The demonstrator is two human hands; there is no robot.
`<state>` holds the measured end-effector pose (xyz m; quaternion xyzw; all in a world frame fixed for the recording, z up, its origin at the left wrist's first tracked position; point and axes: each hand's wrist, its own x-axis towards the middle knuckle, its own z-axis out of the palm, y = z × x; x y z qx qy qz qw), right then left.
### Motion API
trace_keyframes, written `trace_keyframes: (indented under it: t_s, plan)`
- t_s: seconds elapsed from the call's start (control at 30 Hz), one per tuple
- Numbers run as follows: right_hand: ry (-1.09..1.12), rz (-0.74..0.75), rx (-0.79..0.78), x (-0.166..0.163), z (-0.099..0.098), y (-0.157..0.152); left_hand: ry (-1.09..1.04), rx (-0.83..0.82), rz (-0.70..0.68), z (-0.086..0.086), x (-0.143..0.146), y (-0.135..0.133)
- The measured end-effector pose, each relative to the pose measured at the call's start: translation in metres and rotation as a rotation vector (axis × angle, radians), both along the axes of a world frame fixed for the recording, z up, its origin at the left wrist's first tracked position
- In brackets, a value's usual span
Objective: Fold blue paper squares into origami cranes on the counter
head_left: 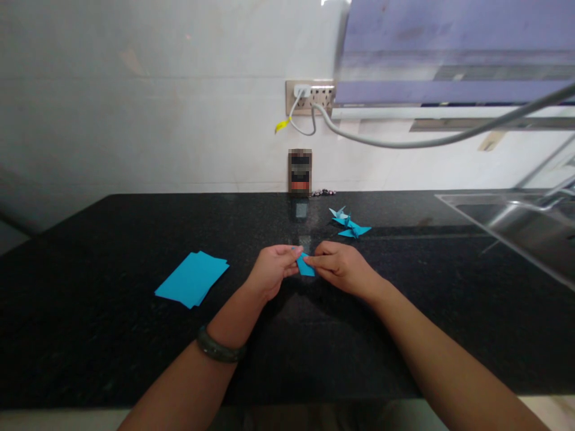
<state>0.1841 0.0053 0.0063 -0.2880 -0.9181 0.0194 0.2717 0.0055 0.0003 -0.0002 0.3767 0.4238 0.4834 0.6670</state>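
Both hands meet over the middle of the black stone counter. My left hand and my right hand each pinch a small folded piece of blue paper between thumb and fingers, just above the counter. Most of the piece is hidden by the fingers. A dark bracelet circles my left wrist. A stack of flat blue paper sheets lies to the left of my left hand. Beyond my right hand sit two finished blue paper cranes.
A small dark box stands against the white wall at the back, with small beads beside it. Above it is a wall socket with a plug and grey cables. A steel sink is at the right.
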Motion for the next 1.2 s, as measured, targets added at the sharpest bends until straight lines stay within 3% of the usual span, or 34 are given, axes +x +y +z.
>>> trace_keyframes:
  t_s: [0.27,0.6,0.73,0.87,0.97,1.07,1.2]
  plan:
    - [0.033,0.018,0.035,-0.003,0.001,-0.001,0.004,-0.009,0.105,-0.002,0.004,0.000]
    - [0.154,0.100,-0.016,-0.006,-0.004,0.000,-0.005,0.024,0.135,-0.002,0.006,-0.001]
    - [0.368,0.086,-0.246,-0.010,-0.005,-0.002,0.014,0.028,0.115,0.000,0.005,-0.002]
    - [0.677,-0.137,-0.731,-0.017,-0.006,-0.003,0.014,0.041,0.097,0.000,0.005,-0.002]
    - [0.763,-0.223,-1.018,-0.020,-0.008,-0.002,0.029,0.059,0.109,0.000,0.006,-0.002]
    - [0.750,-0.212,-1.126,-0.021,-0.010,-0.002,0.070,0.070,0.133,0.000,0.006,-0.001]
    - [0.745,-0.240,-1.145,-0.021,-0.010,-0.002,0.117,0.078,0.148,-0.002,0.006,-0.001]
